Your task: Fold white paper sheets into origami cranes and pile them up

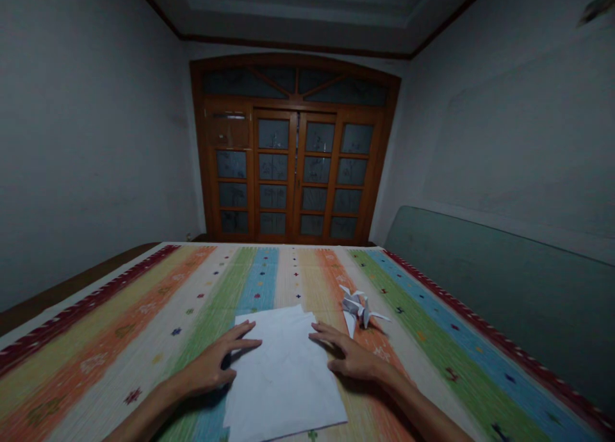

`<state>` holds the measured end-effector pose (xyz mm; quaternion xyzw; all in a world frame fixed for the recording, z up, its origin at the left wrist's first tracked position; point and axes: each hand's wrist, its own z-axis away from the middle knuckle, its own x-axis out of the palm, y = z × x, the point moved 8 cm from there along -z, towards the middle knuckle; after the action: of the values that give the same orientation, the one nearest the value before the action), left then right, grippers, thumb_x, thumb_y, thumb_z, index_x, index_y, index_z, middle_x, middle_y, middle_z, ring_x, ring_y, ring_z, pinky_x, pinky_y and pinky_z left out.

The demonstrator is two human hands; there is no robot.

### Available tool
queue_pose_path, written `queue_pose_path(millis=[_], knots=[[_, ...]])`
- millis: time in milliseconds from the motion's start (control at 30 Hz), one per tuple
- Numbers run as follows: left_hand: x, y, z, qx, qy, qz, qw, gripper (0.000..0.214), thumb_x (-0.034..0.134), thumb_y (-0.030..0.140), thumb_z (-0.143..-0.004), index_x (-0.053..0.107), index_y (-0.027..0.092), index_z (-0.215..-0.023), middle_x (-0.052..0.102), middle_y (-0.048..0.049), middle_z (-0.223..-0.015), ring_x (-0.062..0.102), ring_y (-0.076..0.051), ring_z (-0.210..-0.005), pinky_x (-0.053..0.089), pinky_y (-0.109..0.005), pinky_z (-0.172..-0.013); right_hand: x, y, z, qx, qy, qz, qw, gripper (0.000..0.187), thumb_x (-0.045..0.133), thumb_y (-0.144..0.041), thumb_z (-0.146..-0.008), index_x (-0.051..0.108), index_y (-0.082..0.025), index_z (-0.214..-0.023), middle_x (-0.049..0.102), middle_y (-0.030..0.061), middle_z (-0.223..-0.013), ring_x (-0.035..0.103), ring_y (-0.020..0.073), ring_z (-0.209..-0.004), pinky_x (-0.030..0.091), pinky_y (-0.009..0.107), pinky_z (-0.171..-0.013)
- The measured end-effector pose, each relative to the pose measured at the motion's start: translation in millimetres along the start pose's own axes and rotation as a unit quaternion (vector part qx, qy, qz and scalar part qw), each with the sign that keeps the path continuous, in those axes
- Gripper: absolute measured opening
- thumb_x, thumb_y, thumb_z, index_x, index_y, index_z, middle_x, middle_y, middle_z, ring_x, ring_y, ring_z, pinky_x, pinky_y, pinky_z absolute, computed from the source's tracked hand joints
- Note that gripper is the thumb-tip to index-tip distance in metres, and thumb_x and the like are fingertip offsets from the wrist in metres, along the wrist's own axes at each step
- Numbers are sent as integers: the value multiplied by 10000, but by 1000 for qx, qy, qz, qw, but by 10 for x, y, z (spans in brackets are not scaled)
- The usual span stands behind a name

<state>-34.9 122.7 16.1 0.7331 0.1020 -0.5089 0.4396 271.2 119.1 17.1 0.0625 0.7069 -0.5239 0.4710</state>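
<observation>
A white sheet of paper lies flat on a striped, many-coloured cloth. My left hand rests on the cloth at the sheet's left edge, fingers stretched out with the tips on the paper. My right hand lies at the sheet's right edge, fingers spread and touching the paper's upper right part. Neither hand holds anything. A small folded white paper figure with pointed wings sits on the cloth just beyond my right hand.
The cloth covers a wide flat surface that runs to a far edge. A green padded panel lines the right side. A wooden door with glass panes stands at the back. Plain walls are on both sides.
</observation>
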Motion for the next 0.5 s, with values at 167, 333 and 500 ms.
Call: queue_pose_path(millis=[167,333,500], knots=[[-3,24,-2,5,7,-1,1000,738,539,803,-898,582,347,-1477,311,-81,-1710,312,-424,-1533,283,-628,-1207,15,6,2,-14,18,6,1000,628,713,-253,-823,617,-233,-1443,383,128,-1667,323,321,-1552,262,554,-1250],[-6,22,-7,8,12,11,1000,639,559,729,-934,629,335,-1432,337,-77,-1700,297,-414,-1542,254,-641,-1214,-4,5,7,-16,34,0,999,593,574,-106,-824,659,-243,-1395,421,105,-1649,373,282,-1533,297,532,-1244],[-16,38,-21,-1,19,19,1000,584,600,658,-931,679,297,-1383,384,-100,-1676,306,-405,-1541,253,-641,-1215,-4,-14,13,3,48,0,999,661,520,-35,-762,679,-256,-1364,438,68,-1643,375,256,-1533,288,539,-1254]])
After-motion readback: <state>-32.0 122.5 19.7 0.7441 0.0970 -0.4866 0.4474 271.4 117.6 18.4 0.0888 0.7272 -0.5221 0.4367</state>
